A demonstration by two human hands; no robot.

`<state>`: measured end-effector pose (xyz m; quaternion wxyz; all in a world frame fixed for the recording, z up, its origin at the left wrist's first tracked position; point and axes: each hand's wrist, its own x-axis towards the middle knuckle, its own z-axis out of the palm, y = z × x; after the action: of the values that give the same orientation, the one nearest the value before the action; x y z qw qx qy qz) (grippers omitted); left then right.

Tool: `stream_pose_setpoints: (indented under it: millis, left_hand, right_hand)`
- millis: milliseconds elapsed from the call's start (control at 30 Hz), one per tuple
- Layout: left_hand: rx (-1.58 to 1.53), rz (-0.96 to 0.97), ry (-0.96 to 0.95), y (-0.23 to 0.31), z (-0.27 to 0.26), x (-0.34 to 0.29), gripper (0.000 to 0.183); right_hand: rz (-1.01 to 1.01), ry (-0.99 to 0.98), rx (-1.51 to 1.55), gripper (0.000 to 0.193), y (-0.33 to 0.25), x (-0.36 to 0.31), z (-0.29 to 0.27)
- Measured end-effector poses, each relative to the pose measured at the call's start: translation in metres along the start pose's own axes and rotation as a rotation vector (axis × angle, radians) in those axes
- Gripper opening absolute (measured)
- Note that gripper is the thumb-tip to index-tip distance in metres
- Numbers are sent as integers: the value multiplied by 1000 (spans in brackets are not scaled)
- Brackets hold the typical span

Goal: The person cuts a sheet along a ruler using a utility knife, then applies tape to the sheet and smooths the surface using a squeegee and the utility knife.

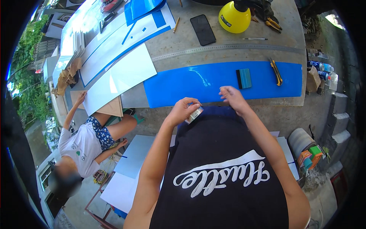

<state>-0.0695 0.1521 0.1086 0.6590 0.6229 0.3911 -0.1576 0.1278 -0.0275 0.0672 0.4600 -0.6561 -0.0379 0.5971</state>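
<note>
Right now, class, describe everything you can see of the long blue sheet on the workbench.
The blue sheet is a long, glossy strip, apparently vinyl or plastic, lying flat across the grey workbench. A blue squeegee and a yellow utility knife rest on it. Its near edge lies by the right hand; contact is unclear.

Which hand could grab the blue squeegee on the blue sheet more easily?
Probably the right hand: it looks empty and hovers at the blue sheet's near edge, close to the squeegee. The left hand already pinches a small packet.
</note>
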Motion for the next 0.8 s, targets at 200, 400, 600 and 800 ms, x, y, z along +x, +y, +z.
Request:
stream_pose_setpoints:
  millis: [200,400,600,800]
  left_hand:
    - [244,109,-72,-6,-26,-8,22]
    - [398,207,-149,-24,-78,-21,36]
    - [519,324,-102,-41,-117,-33,65]
    - [776,98,-137,-36,-152,-26,45]
  right_hand:
    - [42,-283,291,25,9,-2,74]
    - [-35,7,211,10,14,-6,135]
    - [-165,332,14,4,22,-1,179]
    - [-171,644,62,4,39,-3,126]
